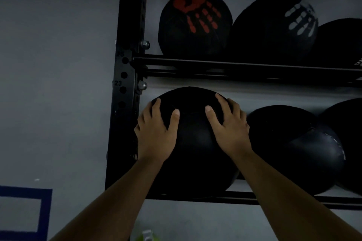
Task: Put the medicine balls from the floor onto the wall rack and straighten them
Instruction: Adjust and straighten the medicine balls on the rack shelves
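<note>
A plain black medicine ball (193,143) sits at the left end of the lower shelf of the black wall rack (125,76). My left hand (156,131) lies spread on the ball's upper left side and my right hand (229,125) on its upper right, fingers extended over the curve. To its right on the same shelf rests a second black ball (293,148), with a third (348,133) partly cut off at the frame edge. On the upper shelf stand a ball with a red handprint (195,23) and a ball with a white handprint (274,29).
The rack's upright post with numbered holes stands directly left of the held ball. The upper shelf rail (235,68) runs close above it. A grey wall with a blue painted rectangle (25,209) lies to the left. Something yellow-green (145,236) shows at the bottom edge.
</note>
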`<state>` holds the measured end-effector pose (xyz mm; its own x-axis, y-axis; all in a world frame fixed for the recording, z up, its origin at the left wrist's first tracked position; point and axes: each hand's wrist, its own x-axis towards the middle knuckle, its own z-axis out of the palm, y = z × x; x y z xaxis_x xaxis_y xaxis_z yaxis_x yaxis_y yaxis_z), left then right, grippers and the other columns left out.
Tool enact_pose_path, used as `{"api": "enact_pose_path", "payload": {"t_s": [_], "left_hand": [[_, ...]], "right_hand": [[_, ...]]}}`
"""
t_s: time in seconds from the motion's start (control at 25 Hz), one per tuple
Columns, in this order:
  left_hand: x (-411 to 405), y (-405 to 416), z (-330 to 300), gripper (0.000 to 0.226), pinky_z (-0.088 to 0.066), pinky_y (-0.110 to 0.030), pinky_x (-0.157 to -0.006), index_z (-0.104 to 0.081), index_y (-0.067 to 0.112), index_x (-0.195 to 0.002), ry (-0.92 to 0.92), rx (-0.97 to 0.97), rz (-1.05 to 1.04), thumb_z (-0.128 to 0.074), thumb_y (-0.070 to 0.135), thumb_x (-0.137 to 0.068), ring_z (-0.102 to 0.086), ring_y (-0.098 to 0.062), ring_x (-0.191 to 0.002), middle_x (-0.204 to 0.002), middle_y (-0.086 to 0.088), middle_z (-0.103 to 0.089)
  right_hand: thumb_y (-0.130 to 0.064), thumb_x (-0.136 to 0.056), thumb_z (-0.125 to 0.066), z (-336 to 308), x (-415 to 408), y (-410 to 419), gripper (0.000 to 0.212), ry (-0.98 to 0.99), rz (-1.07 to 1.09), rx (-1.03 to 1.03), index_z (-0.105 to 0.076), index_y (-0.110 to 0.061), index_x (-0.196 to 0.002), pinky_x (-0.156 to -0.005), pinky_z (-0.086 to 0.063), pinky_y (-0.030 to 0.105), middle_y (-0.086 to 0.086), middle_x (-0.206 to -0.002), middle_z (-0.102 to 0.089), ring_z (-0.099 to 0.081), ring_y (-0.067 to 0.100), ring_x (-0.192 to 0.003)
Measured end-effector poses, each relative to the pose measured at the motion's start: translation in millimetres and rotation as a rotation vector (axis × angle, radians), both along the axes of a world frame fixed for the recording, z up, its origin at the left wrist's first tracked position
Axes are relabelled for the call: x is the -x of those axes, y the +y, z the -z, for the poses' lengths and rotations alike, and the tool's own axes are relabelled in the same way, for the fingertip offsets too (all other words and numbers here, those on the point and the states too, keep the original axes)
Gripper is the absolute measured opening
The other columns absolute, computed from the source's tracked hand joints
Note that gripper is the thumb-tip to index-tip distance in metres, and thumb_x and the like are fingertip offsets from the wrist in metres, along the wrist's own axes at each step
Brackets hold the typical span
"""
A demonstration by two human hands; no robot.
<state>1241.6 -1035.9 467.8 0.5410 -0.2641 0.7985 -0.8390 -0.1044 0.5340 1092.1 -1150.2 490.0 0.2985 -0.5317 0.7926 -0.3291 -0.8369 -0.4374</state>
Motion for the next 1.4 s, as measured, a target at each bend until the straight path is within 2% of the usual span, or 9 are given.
{"api": "enact_pose_path", "payload": {"t_s": [0.24,0.4,0.48,0.56,0.64,0.8,1.04,1.24,1.4], "left_hand": [[-1,7,-6,0.074,-0.018,-0.057,-0.124,-0.020,0.026,-0.161,0.027,-0.061,0.013,-0.031,0.065,-0.098,-0.023,-0.033,-0.154,-0.168,-0.008,-0.022],[17,15,-27,0.065,-0.026,-0.058,-0.121,-0.039,0.030,-0.153,0.180,0.018,0.132,-0.050,0.060,-0.096,-0.035,-0.029,-0.148,-0.160,-0.002,-0.037],[41,12,-43,0.055,-0.027,-0.056,-0.121,-0.050,0.031,-0.145,0.100,0.023,0.132,-0.053,0.056,-0.096,-0.042,-0.025,-0.143,-0.153,0.001,-0.047],[82,-2,-61,0.046,-0.024,-0.051,-0.123,-0.055,0.031,-0.138,-0.004,0.015,0.142,-0.056,0.052,-0.097,-0.046,-0.021,-0.140,-0.147,0.004,-0.053],[129,-22,-78,0.042,-0.023,-0.047,-0.123,-0.057,0.031,-0.136,-0.093,0.000,0.171,-0.056,0.048,-0.097,-0.047,-0.019,-0.137,-0.145,0.006,-0.053],[217,-73,-105,0.043,-0.038,-0.048,-0.115,-0.059,0.026,-0.135,-0.192,-0.024,0.229,-0.059,0.045,-0.096,-0.052,-0.023,-0.133,-0.142,0.002,-0.055],[342,-153,-121,0.044,-0.037,-0.046,-0.115,-0.056,0.025,-0.138,-0.234,-0.095,0.245,-0.057,0.042,-0.097,-0.048,-0.022,-0.137,-0.148,0.003,-0.052],[379,-202,-148,0.048,-0.035,-0.046,-0.114,-0.051,0.023,-0.143,-0.340,-0.179,0.152,-0.053,0.045,-0.100,-0.046,-0.025,-0.137,-0.150,-0.001,-0.047],[384,-243,-186,0.052,-0.034,-0.046,-0.113,-0.048,0.021,-0.145,-0.382,-0.127,0.100,-0.051,0.046,-0.100,-0.045,-0.029,-0.137,-0.153,-0.005,-0.044]], "right_hand": [[-0.073,-0.097,-0.026,-8,9,7,0.071,0.123,0.001,-0.010,-0.012,-0.046,-0.161,-0.125,-0.015,0.059,0.000,-0.173,-0.011,-0.008,0.026,-0.159],[-0.071,-0.098,-0.032,-24,34,3,0.071,0.238,-0.078,-0.056,-0.015,-0.044,-0.161,-0.121,-0.027,0.054,0.001,-0.171,-0.016,-0.017,0.031,-0.157],[-0.063,-0.102,-0.038,-35,52,-4,0.064,0.163,-0.119,-0.079,-0.025,-0.039,-0.159,-0.117,-0.038,0.050,0.006,-0.163,-0.031,-0.032,0.033,-0.149],[-0.057,-0.103,-0.039,-43,84,-14,0.060,0.099,-0.098,-0.074,-0.030,-0.035,-0.157,-0.114,-0.040,0.050,0.007,-0.159,-0.037,-0.039,0.032,-0.144],[-0.054,-0.104,-0.040,-50,127,-29,0.059,0.101,-0.042,-0.036,-0.031,-0.031,-0.157,-0.114,-0.039,0.050,0.008,-0.160,-0.038,-0.038,0.032,-0.144],[-0.050,-0.104,-0.042,-65,232,-68,0.057,0.090,0.051,0.014,-0.033,-0.029,-0.156,-0.116,-0.037,0.052,0.011,-0.158,-0.041,-0.038,0.035,-0.145],[-0.047,-0.103,-0.045,-85,385,-139,0.052,0.012,0.127,0.029,-0.039,-0.031,-0.153,-0.113,-0.039,0.053,0.013,-0.151,-0.046,-0.043,0.038,-0.139],[-0.048,-0.104,-0.042,-103,428,-184,0.051,-0.007,0.151,0.085,-0.038,-0.030,-0.152,-0.113,-0.039,0.055,0.013,-0.151,-0.045,-0.040,0.040,-0.141],[-0.049,-0.104,-0.040,-129,428,-220,0.051,0.005,0.166,0.158,-0.039,-0.027,-0.151,-0.112,-0.040,0.055,0.015,-0.148,-0.047,-0.044,0.040,-0.136]]}}
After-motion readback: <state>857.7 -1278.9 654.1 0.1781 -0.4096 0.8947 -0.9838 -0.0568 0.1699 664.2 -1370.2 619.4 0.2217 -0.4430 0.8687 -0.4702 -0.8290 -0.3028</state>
